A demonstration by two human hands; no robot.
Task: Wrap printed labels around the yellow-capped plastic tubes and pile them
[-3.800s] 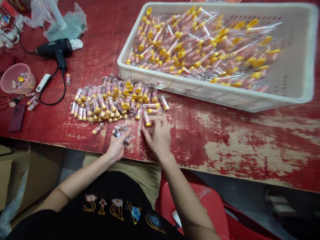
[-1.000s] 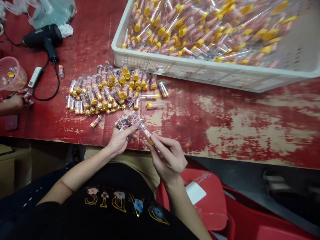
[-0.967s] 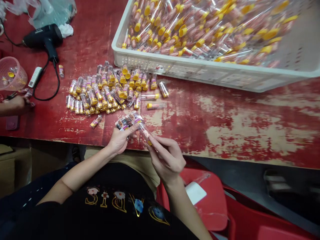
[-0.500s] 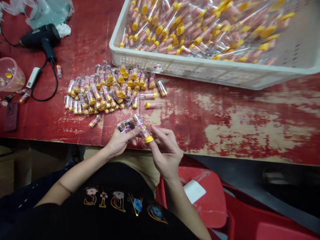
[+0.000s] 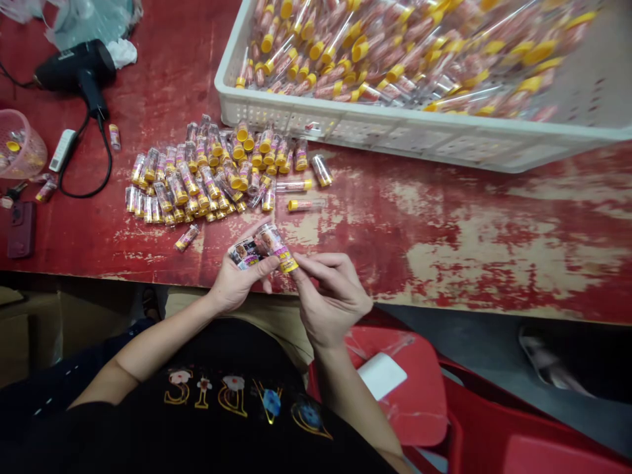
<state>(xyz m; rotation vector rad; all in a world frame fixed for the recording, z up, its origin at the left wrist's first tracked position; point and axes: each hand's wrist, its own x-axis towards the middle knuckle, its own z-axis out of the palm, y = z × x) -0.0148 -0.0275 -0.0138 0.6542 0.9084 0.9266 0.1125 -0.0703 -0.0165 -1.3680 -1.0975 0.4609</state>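
Note:
My left hand (image 5: 237,280) is closed around a few flat printed sleeves (image 5: 243,253), with its thumb pressed on a labelled tube (image 5: 276,247). That tube is tilted, clear at its upper end and printed purple and yellow lower down. My right hand (image 5: 330,293) pinches the tube's lower yellow end between thumb and fingers. Beyond my hands lies a pile of small wrapped tubes with yellow caps (image 5: 197,178). One wrapped tube (image 5: 186,237) lies apart in front of the pile. Two longer tubes with yellow caps (image 5: 306,205) rest to its right.
A white perforated crate (image 5: 375,128) full of yellow-capped tubes stands at the back right. On the left are a black heat gun (image 5: 76,69) with its cable, a pink basket (image 5: 22,148) and a phone (image 5: 22,229). A red stool (image 5: 415,408) is beside me.
The yellow cap that stuck out of the sleeve's lower end is now covered by the printed sleeve. My right fingers have closed in on that end.

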